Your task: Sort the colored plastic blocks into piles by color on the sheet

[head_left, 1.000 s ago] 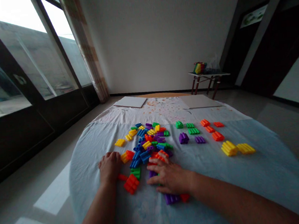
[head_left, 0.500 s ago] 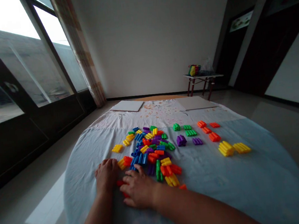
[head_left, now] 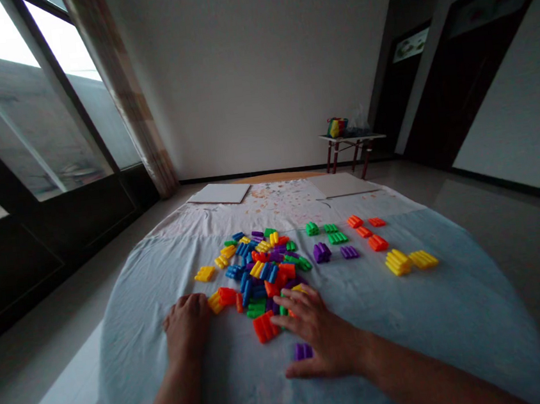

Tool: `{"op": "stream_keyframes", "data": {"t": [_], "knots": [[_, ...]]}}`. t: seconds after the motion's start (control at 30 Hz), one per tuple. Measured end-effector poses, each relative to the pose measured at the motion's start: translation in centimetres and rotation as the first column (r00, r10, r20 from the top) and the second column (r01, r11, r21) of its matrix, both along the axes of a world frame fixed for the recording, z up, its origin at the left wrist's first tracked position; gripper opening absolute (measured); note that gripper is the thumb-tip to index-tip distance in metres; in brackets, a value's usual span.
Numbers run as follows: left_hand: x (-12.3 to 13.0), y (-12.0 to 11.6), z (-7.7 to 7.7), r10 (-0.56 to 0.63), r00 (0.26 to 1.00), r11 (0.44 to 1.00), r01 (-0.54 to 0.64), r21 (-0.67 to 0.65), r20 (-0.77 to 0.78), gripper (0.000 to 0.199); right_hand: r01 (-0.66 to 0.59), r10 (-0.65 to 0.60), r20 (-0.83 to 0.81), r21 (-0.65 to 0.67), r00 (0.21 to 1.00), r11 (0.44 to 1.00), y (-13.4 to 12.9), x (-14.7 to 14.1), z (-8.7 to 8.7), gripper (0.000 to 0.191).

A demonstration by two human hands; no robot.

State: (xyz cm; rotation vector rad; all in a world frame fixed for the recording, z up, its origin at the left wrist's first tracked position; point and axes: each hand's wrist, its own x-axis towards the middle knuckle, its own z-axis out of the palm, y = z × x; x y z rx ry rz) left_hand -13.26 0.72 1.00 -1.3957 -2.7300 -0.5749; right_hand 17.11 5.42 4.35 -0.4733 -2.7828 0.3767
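My left hand (head_left: 187,323) rests palm down on the cloth at the near left of the block pile, fingers loosely bent and nothing visible in it. Its fingertips are beside a yellow plastic block (head_left: 215,303) and an orange block (head_left: 228,295). Over the pile's near right edge, my right hand (head_left: 320,332) is spread, thumb apart from the fingers. A purple block (head_left: 303,351) lies between its thumb and fingers, seemingly not gripped. Near its fingertips sits an orange-red block (head_left: 266,326). Ribbed blocks in blue, green, yellow, purple and orange fill the mixed pile, partly hidden by this hand.
Right of the pile, blocks lie grouped by colour: green (head_left: 337,238), purple (head_left: 322,252), orange (head_left: 377,243) and yellow (head_left: 398,262). Two flat boards, left (head_left: 221,193) and right (head_left: 343,184), lie at the table's far end. A small side table (head_left: 352,137) stands behind.
My right hand has moved right, from beside the left hand to the pile's right edge. Blocks at the pile's near side have shifted. The left hand stays about in place; the view has turned slightly.
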Motion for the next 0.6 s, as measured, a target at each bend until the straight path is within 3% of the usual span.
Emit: {"op": "stream_keyframes", "data": {"t": [0.13,0.3,0.47,0.6], "knots": [[-0.1,0.0,-0.2,0.010,1.000,1.000,-0.010,-0.006,0.001,0.047,0.028,-0.027,0.113,-0.011,0.993,1.000,-0.2,2.1,-1.9,0.088],[-0.1,-0.1,-0.1,-0.007,1.000,1.000,0.007,-0.020,-0.008,0.045,0.139,-0.139,0.070,0.000,0.988,0.990,0.4,0.3,-1.8,0.081],[0.1,-0.1,0.1,-0.013,1.000,1.000,0.012,-0.028,-0.022,0.046,0.157,-0.158,-0.044,-0.038,0.986,0.987,0.3,-3.2,-0.9,0.053],[0.1,-0.2,0.2,-0.037,0.998,0.999,0.037,-0.016,-0.050,0.043,0.127,-0.127,-0.012,-0.008,0.992,0.992,-0.2,-5.1,-1.0,0.040]]}}
